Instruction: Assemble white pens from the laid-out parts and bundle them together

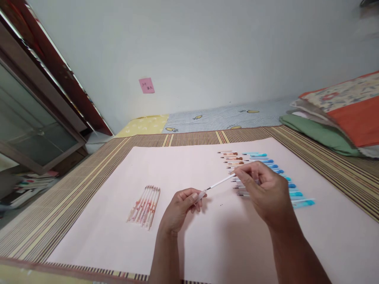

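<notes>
My left hand (185, 203) is closed, pinching a short translucent pen piece (201, 195) between thumb and fingers; I cannot tell whether it is a cap or a barrel. Slanting up to the right from it is a slim white pen refill (222, 181) with a dark tip. My right hand (265, 187) is closed on the refill's upper end. The tip is at the mouth of the translucent piece. Beneath and behind my right hand lie rows of pen parts, brown-ended ones (233, 158) and blue ones (259, 155), partly hidden by the hand.
A pale pink sheet (112, 205) covers the striped mat (74, 189). On its left lies a tidy bundle of pink-and-white pens (145, 205). Folded bedding (322, 134) is stacked at the right. A pink note (147, 85) sticks to the wall.
</notes>
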### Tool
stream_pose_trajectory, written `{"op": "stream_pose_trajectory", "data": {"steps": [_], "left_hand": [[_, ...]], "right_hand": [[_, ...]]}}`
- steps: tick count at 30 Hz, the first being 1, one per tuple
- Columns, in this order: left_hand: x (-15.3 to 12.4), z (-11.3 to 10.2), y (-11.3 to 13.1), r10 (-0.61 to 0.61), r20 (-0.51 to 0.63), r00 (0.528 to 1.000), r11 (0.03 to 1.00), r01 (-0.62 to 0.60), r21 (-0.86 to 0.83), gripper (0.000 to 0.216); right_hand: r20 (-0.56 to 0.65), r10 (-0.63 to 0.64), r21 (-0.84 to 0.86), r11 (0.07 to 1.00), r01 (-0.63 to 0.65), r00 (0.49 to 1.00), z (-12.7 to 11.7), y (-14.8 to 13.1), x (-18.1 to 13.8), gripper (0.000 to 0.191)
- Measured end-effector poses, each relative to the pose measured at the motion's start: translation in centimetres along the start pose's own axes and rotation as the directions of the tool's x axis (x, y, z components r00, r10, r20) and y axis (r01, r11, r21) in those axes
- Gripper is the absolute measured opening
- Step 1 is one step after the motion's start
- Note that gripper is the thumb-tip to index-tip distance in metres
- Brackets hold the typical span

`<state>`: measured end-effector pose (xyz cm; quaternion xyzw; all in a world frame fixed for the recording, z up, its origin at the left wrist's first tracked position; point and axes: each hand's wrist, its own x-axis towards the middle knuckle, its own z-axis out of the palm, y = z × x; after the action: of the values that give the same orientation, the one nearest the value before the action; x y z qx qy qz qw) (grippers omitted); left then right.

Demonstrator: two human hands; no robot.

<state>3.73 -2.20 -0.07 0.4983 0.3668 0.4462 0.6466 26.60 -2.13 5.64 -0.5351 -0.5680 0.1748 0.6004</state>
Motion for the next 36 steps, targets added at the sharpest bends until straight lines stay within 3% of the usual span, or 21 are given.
{"op": "stream_pose_trajectory", "data": {"steps": [7,14,20,25,36], "left_hand": [[-0.1,0.1,0.1,0.000,0.004,1.000,1.000,0.000,-0.017,0.030],[-0.2,0.4,0.2,-0.018,0.063,0.998,0.995,0.024,-0.094,0.032],[0.0,0.8,0.1,-0.032,0.110,0.993,0.986,0.049,-0.157,0.032],[0.0,1.1,0.0,-0.035,0.137,0.990,0.974,0.064,-0.217,0.032],[0.2,1.6,-0.4,-0.024,0.166,0.986,0.959,0.069,-0.274,0.033]], "right_hand": [[0.132,0.017,0.003,1.000,-0.017,0.991,0.6,-0.6,-0.4,0.027],[0.093,0.042,0.051,0.998,-0.046,0.995,0.7,-0.3,-0.3,0.036],[0.241,0.050,0.033,0.998,-0.059,0.969,1.1,-0.2,-0.4,0.023],[0.401,0.060,0.017,0.997,-0.073,0.914,1.3,-0.2,-0.6,0.022],[0.394,0.098,0.075,0.988,-0.138,0.914,1.8,0.5,-0.4,0.030]]}}
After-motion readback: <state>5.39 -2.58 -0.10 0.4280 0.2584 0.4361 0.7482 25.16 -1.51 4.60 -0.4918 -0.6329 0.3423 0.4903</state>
